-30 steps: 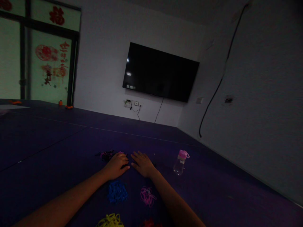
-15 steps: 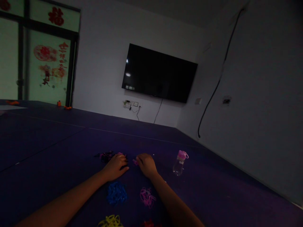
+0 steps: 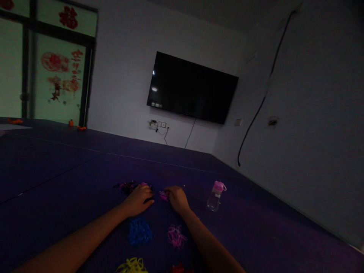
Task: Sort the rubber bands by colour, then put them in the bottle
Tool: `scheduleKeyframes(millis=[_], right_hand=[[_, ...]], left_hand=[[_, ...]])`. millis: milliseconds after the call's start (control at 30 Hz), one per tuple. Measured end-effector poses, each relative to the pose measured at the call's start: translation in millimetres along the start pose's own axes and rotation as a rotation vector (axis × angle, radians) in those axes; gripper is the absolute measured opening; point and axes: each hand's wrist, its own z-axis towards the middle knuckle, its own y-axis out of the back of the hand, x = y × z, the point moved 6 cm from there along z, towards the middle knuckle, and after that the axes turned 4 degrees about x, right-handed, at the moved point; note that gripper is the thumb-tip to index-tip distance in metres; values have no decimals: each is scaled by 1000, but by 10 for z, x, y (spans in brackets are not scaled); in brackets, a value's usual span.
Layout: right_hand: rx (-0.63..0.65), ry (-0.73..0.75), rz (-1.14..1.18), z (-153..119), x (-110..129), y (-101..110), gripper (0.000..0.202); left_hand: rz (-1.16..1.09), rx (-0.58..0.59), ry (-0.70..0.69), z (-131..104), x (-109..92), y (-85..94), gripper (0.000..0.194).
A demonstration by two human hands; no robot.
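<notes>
My left hand lies over a tangled heap of dark and pink strands, its fingers stretched out and its thumb apart. Part of the heap is hidden under those fingers. My right hand is just right of a small bunch of bright pink strands, with its fingers reaching over the bunch's edge and nothing visibly gripped. Nearer to me are a pile of blue strands and a looser pile of light pink strands. Yellow strands and red strands show at the bottom edge.
A clear bottle with a pink lid stands right of my right hand on the purple tabletop. Small orange objects and a white sheet are at the far left. A television hangs on the wall.
My right hand has shifted slightly right, uncovering more of the bright pink bunch. My left hand stays almost where it was on the dark heap.
</notes>
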Motion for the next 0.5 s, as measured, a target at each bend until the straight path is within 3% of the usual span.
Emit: scheduleKeyframes(millis=[200, 500], right_hand=[[-29, -1, 23, -3, -6, 2, 48], [136, 260, -112, -79, 319, -80, 36]], left_hand=[[9, 24, 16, 5, -18, 17, 22], [12, -23, 2, -9, -22, 24, 21]])
